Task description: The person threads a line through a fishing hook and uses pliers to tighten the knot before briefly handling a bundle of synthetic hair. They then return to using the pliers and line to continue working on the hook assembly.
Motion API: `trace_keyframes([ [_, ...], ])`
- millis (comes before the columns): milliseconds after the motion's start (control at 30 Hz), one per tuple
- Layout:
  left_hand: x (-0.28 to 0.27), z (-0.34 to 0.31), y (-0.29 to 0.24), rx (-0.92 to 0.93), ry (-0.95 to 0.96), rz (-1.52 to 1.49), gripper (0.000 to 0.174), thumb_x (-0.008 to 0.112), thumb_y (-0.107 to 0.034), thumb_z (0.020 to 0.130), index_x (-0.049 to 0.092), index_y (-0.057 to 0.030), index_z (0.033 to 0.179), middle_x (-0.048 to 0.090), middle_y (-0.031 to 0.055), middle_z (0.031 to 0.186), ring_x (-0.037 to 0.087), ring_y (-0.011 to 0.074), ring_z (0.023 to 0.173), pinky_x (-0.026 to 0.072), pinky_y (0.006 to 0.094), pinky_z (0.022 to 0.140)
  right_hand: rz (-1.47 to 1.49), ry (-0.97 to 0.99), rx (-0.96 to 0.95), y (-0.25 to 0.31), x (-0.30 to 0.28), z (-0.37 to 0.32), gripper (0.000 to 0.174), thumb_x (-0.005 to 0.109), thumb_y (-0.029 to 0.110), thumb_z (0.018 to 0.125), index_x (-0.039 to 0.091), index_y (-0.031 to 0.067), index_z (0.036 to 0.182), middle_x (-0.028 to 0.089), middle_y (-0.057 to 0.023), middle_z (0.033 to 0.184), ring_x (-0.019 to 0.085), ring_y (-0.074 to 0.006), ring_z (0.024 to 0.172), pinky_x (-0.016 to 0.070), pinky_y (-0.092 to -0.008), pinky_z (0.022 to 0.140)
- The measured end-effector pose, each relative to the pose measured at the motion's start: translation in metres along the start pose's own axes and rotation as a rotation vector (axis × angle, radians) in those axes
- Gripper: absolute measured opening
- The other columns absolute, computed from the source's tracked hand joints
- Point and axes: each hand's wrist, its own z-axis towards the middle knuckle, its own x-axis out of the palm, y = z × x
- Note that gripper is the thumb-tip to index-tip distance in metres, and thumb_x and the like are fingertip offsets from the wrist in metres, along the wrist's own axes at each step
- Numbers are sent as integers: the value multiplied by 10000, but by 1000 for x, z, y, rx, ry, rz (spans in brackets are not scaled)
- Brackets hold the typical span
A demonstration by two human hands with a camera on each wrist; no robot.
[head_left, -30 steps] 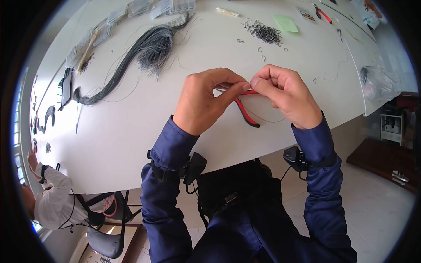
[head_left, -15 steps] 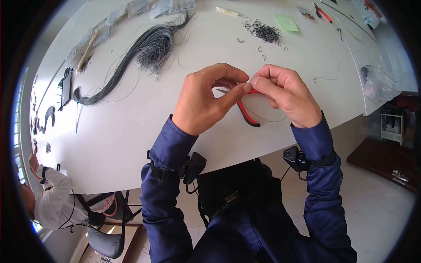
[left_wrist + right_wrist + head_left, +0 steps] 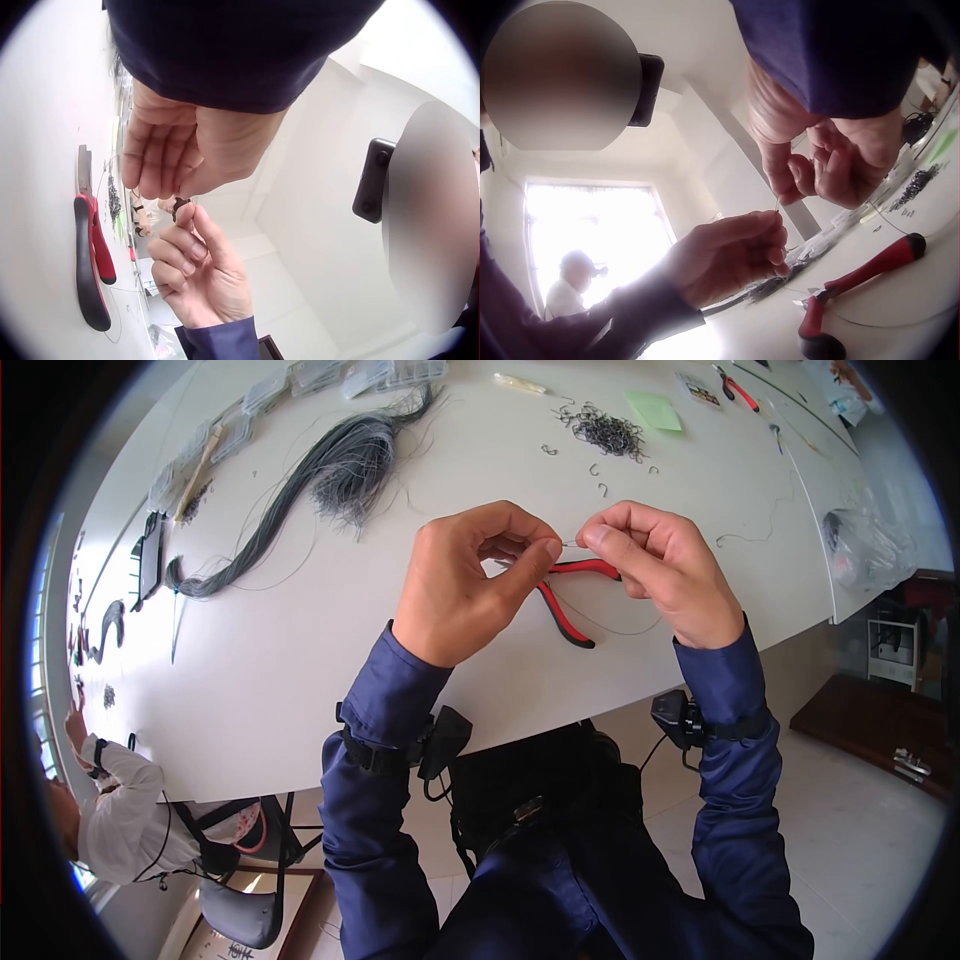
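Observation:
In the head view my left hand point(image 3: 465, 580) and right hand point(image 3: 665, 570) face each other over the table, fingertips a short way apart. Between them spans a short piece of thin wire point(image 3: 570, 544), pinched by thumb and forefinger on each side. From the right hand a thin strand point(image 3: 610, 632) loops down past the pliers. The red-and-black pliers point(image 3: 565, 618) lie spread on the table beneath the hands, touched by neither, their jaws partly hidden behind the left hand. In the right wrist view the wire point(image 3: 777, 205) shows as a fine line between the fingertips.
A bundle of grey wire point(image 3: 290, 500) lies on the left. Beyond the hands are a pile of small dark hooks point(image 3: 608, 436), a green paper point(image 3: 653, 411) and another pair of pliers point(image 3: 738, 393). Clear plastic boxes point(image 3: 320, 375) line the far side. A person point(image 3: 130, 815) sits at left.
My right hand has drawn slightly to the right, widening the gap between the fingertips and baring more wire and the upper pliers handle. The left hand has barely moved.

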Motion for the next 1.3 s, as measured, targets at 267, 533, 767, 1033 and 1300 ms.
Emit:
trace_keyframes([
  [267,-4,0,2,-89,40,-153,157,661,-66,938,644,85,980,687,99,889,663,149,817,545,282,794,91,66,-2,3,0,-1,231,625,214,973,676,-6,1021,616,40,828,503,-5,730,394,-170,644],
  [533,-3,1,-1,-125,25,-317,141,665,-50,917,661,85,960,702,100,851,670,128,778,548,246,736,145,1,-19,-5,8,1,208,618,208,977,679,12,1009,622,45,821,483,-4,707,372,-166,616],
  [767,0,2,1,-122,-51,-358,142,671,-62,902,652,75,936,698,95,855,672,132,765,556,260,726,-14,-250,-224,-13,37,-1,183,620,174,978,662,-3,976,634,8,739,512,-23,645,404,-192,585],
  [1033,-1,2,5,-125,-87,-429,133,628,-74,935,646,57,953,682,111,877,666,180,755,547,330,760,3,-346,-282,-14,51,0,154,626,154,974,648,2,990,654,-16,742,575,-41,649,465,-203,609],
  [1300,1,1,4,-89,-136,-416,126,654,-63,913,651,58,947,685,94,862,660,157,752,547,299,738,-285,-418,-341,-6,58,-5,55,655,47,915,640,21,961,665,-49,797,625,-106,661,500,-248,611],
])
